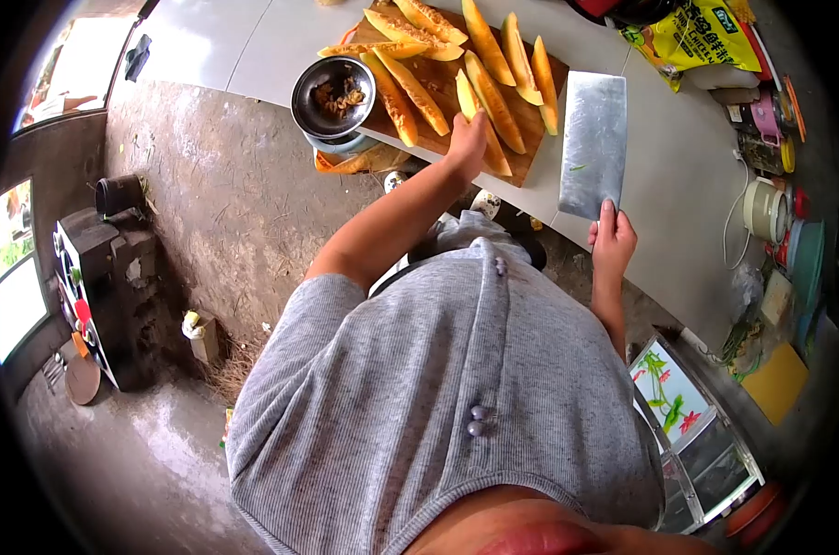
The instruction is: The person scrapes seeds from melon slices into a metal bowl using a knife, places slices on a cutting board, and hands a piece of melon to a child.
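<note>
Several long orange melon slices point(487, 51) lie on a wooden cutting board point(433, 141) at the top centre. My left hand point(468, 146) is at the board's near side, its fingers closed on a melon slice point(497, 159). To the right of the board, my right hand point(612, 239) grips the handle of a wide cleaver point(593, 139). The blade is over the light tabletop, apart from the slices. A dark metal bowl point(296, 104) with brownish scraps inside stands at the board's left edge.
The pale table point(678, 176) extends left and right of the board. A yellow package point(706, 42) lies at the upper right. Pots and basins, among them a cream pot point(764, 208), line the right side. More melon shows below the bowl. A black stove-like unit point(96, 287) stands far left.
</note>
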Demonstrator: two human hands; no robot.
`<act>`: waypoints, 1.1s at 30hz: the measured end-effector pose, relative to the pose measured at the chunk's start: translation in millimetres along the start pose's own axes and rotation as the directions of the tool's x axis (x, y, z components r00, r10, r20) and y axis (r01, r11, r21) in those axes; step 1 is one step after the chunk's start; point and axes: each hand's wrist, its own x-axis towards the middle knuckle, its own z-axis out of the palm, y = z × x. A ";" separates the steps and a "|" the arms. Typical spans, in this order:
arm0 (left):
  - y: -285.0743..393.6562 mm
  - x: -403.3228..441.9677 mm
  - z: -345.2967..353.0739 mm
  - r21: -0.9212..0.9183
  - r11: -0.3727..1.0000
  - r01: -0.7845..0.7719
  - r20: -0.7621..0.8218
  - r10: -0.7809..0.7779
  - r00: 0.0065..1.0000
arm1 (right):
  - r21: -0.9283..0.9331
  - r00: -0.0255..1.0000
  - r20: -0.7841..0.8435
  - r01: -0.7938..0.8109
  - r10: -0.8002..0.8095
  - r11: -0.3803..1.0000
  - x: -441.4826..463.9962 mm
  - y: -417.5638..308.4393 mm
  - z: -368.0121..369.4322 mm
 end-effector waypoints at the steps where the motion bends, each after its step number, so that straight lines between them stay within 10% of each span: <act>1: -5.7 11.6 -0.9 0.034 0.999 -0.042 0.057 0.040 0.998 | -0.022 1.000 0.006 -0.004 0.005 1.000 0.0 0.3 -3.9; 10: -3.6 12.6 3.5 0.109 0.992 -0.068 -0.001 0.069 0.998 | -0.024 0.992 0.118 0.047 -0.043 0.999 23.7 11.8 -25.1; 14: 14.1 -14.5 -20.6 0.162 0.966 0.201 0.033 -0.209 0.977 | -0.034 0.985 0.167 0.058 -0.051 0.998 35.1 10.1 -24.0; 17: 3.1 -32.2 -34.3 -0.235 0.945 0.226 -0.026 -0.238 0.971 | -0.010 0.977 0.211 0.034 -0.031 0.999 38.7 6.3 -22.1; 22: -16.2 -26.7 -53.7 -0.382 0.919 0.095 -0.065 -0.130 0.989 | -0.042 0.954 0.290 0.090 -0.074 0.995 41.1 2.0 -24.1; 26: -22.8 -24.3 -34.8 0.160 0.986 -0.043 0.007 0.042 0.999 | -0.042 0.946 0.308 0.120 -0.102 0.992 44.9 5.0 -30.8; 29: -39.9 -9.2 -11.0 0.687 0.691 -0.224 -0.151 0.438 0.886 | -0.030 0.946 0.311 0.107 -0.092 0.994 47.4 5.8 -37.8; 33: -21.0 -8.7 8.7 0.584 0.781 -0.220 -0.123 0.353 0.928 | -0.033 0.952 0.288 0.118 -0.104 0.992 49.1 8.7 -49.1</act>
